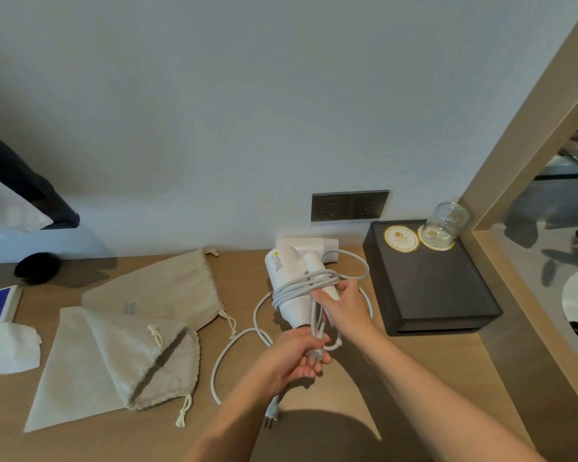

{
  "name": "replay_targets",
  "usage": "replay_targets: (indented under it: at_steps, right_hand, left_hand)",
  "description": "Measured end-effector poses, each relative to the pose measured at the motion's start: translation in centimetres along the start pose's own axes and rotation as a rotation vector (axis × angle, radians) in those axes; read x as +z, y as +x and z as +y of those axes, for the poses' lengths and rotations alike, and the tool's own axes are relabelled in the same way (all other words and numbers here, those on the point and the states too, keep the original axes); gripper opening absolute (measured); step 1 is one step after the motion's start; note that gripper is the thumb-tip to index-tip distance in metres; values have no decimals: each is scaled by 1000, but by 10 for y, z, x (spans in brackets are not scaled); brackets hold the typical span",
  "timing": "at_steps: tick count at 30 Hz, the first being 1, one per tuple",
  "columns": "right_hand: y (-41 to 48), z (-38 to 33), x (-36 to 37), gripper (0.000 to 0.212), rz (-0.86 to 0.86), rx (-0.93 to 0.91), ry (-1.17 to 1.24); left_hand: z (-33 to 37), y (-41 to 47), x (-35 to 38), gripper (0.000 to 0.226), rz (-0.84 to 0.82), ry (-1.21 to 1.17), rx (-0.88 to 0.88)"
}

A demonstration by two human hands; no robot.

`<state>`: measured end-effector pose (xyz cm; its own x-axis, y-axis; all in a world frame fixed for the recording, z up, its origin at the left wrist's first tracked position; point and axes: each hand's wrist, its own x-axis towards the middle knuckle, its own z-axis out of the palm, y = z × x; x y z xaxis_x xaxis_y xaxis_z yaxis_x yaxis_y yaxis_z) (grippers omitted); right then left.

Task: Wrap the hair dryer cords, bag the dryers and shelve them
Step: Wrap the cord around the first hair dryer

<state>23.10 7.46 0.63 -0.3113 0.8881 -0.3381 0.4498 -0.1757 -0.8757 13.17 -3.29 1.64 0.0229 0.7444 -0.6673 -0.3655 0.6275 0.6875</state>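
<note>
We closed our right hand (pixel 344 311) round the hair dryer (pixel 287 271) handle, steadying it over the desk (pixel 414 378); below those fingers, our left hand (pixel 294 360) pinched the plug (pixel 314 356) to stop the wound cord (pixel 301 285) uncoiling.

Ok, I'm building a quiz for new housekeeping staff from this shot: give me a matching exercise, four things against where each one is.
Things:
1 glass
2 bags
3 socket
4 wrapped dryer

Places:
A gripped in the right hand
B on the wall
C on the black tray
D flat on the table, at the left

Pairs: 1-C, 2-D, 3-B, 4-A
</note>
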Motion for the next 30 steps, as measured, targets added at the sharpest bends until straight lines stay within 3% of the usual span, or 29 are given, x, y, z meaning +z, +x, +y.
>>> replay_targets:
  at_steps: [5, 8, 17, 23, 30]
  right_hand:
    - [-4, 24, 0, 59, 14, 110, 52]
    - [-7, 36, 1, 47, 37, 156, 54]
    - [0, 50, 8, 46, 36, 236, 148]
    - [0, 56, 6, 42, 109, 219, 196]
    - [3, 69, 1, 44, 175, 215, 150]
  left_hand:
    - [-13, 7, -2, 17, -40, 59, -33]
    - [-21, 13, -2, 20, -64, 70, -54]
    - [-26, 30, -12, 18, -34, 237, -49]
    - [-21, 41, -9, 18, -6, 383, -31]
    - [-28, 57, -2, 18, -51, 397, -77]
